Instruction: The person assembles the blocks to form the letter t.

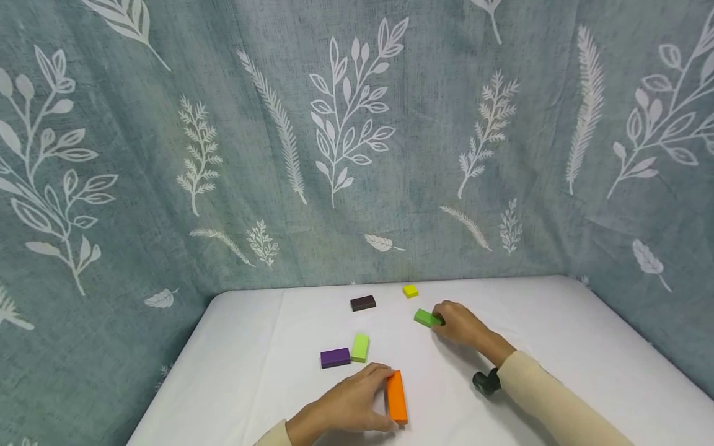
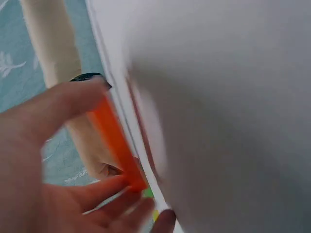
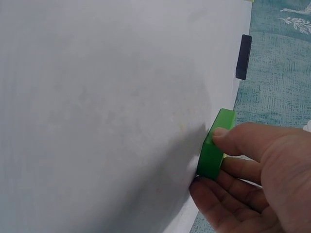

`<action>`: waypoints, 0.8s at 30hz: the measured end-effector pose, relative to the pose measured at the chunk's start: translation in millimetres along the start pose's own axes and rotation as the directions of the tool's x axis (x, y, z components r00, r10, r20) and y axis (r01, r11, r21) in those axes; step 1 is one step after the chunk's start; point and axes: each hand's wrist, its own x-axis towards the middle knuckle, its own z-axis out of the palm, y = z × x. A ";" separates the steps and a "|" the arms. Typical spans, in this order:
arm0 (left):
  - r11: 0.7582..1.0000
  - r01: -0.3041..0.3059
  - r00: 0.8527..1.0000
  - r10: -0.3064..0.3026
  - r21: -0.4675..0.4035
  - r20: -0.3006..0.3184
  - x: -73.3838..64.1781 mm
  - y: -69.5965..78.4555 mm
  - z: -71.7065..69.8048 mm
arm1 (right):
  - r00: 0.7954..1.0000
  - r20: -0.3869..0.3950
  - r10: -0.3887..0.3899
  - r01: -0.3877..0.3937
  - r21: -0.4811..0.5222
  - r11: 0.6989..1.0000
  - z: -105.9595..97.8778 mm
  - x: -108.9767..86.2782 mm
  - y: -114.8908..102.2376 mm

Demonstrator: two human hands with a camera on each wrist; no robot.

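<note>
In the head view my left hand point(image 1: 357, 399) grips a long orange block point(image 1: 396, 397) by its two ends, thumb at the near end and fingers at the far end. The left wrist view shows the same orange block point(image 2: 115, 141) spanning from thumb to fingers. Farther back on the right, my right hand point(image 1: 460, 323) pinches a green block point(image 1: 427, 318). In the right wrist view the thumb lies on top of the green block point(image 3: 216, 145), with fingers along its other side, close over the white surface.
Left of centre, a purple block point(image 1: 335, 358) lies beside a light green block point(image 1: 360, 348). A dark brown block point(image 1: 363, 303) and a small yellow block point(image 1: 410, 291) sit near the back edge of the white table point(image 1: 245, 334). A patterned curtain point(image 1: 424, 248) hangs behind.
</note>
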 end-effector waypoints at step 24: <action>0.996 0.013 1.000 -0.013 0.084 -0.008 -11.8 2.4 2.6 | 0.999 0.013 0.042 -0.043 0.028 0.999 2.3 1.5 1.3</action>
